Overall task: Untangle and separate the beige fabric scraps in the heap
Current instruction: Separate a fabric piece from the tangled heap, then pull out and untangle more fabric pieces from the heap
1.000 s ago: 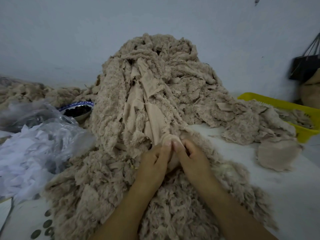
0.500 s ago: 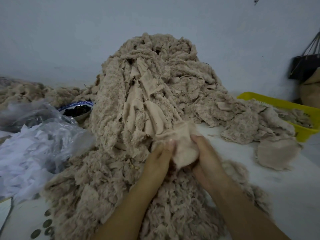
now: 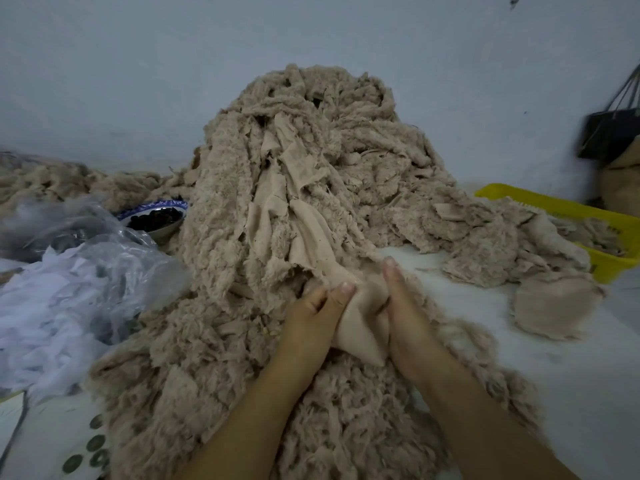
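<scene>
Lower than half a second ago, the scrap now hangs as a smooth flap between the hands, pointing toward the camera. Earlier it bulged above the fingertips. The hands themselves have hardly shifted.

Nearest, the fluffy front skirt of the heap spreads over the white table and under both arms. The left hand pinches the scrap's left edge, thumb on top and fingers curled beneath. The right hand grips the right edge. One of its fingers lies straight, nail up, pointing away, and the rest are hidden behind the cloth. The scrap's far end runs up into the tangle, among smooth strips that trail down the heap's front.

At near left, round dark discs lie on a white sheet. Behind them sits a crumpled clear bag over white shreds. Past it, a blue-rimmed bowl with dark contents sits against the heap's left flank.

On the right, a loose piece lies on the table just beside the heap's low spill, which runs into a yellow basket.

Farther back the heap rises to a peak against the pale wall. A low pile of more beige scraps lies at far left. At far right a dark handbag hangs above a brown sack.
</scene>
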The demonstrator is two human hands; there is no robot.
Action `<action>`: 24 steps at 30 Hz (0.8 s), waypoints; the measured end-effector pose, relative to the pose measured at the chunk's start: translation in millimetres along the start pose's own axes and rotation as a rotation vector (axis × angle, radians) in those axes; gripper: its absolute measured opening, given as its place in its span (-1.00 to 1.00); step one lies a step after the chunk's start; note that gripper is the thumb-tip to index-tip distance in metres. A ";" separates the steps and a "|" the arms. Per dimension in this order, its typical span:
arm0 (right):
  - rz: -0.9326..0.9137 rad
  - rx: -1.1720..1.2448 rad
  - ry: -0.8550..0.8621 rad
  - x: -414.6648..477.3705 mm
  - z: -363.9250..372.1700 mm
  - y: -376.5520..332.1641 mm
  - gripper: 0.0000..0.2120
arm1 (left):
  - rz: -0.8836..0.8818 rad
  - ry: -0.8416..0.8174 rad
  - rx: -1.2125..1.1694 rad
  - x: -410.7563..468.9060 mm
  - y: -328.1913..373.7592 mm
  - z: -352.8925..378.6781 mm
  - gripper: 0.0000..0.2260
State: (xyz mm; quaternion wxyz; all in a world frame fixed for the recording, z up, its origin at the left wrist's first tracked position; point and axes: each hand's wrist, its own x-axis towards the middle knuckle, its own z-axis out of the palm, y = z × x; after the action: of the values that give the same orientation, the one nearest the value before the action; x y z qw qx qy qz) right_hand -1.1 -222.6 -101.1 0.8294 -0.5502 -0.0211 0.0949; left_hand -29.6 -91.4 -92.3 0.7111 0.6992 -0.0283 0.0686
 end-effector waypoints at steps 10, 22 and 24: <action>-0.198 -0.256 0.112 -4.5 12.5 6.0 -0.60 | 0.115 -0.045 -0.005 -2.0 -4.4 6.4 -0.69; -0.237 -0.143 0.172 -5.2 4.8 -1.0 -0.71 | 0.039 0.365 -0.396 23.0 -14.7 -12.5 -0.56; -0.249 -0.114 0.218 -3.8 2.9 -2.7 -0.70 | 0.085 0.465 -0.484 23.6 -10.2 -19.2 -0.59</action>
State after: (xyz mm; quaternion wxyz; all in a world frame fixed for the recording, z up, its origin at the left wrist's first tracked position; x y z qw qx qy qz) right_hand -4.8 -221.7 -97.3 0.7996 -0.5965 -0.0044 -0.0703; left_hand -6.0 -71.0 -99.5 0.8405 0.4737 0.0903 0.2469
